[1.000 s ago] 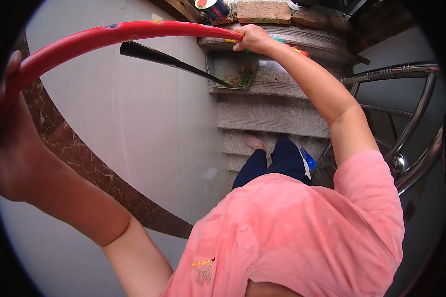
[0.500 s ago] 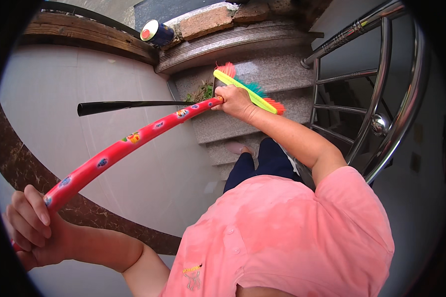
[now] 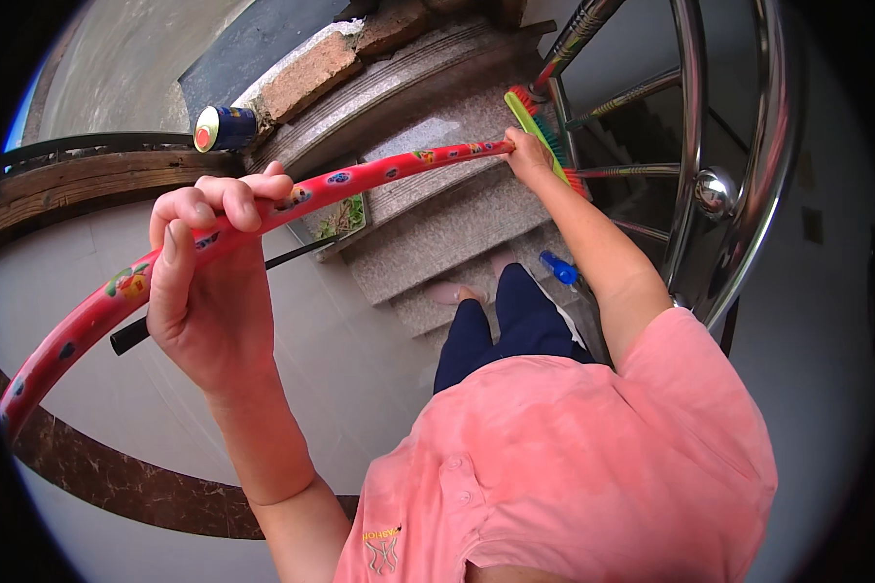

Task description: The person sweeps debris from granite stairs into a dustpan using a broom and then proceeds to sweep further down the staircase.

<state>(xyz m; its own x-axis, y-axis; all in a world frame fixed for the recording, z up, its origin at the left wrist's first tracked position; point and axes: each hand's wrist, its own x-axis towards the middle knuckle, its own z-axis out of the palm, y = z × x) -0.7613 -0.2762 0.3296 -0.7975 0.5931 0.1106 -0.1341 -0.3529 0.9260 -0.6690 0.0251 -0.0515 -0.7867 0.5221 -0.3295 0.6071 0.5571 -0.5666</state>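
Observation:
Both my hands are on a broom with a long red patterned handle (image 3: 365,175). My left hand (image 3: 219,291) curls its fingers and thumb loosely around the handle partway up. My right hand (image 3: 528,158) is closed around its lower end, close to the head. The yellow-green broom head (image 3: 533,126), with orange and teal bristles, lies against the foot of the railing on a stone step. On the left side of the steps sits a dustpan holding green plant scraps (image 3: 341,220). Its black handle (image 3: 297,254) passes behind my left wrist.
A shiny metal railing (image 3: 695,126) runs along the right. Speckled stone steps (image 3: 428,243) lie below me, with a blue bottle (image 3: 558,267) beside my legs. At the upper left are a blue tin can (image 3: 226,128), a brick (image 3: 311,76) and a wooden beam (image 3: 97,189).
The broom head has moved right, up against the railing, with my right hand. My left hand now sits farther down the handle, with a looser hold. The dustpan's scraps and the blue bottle show more plainly.

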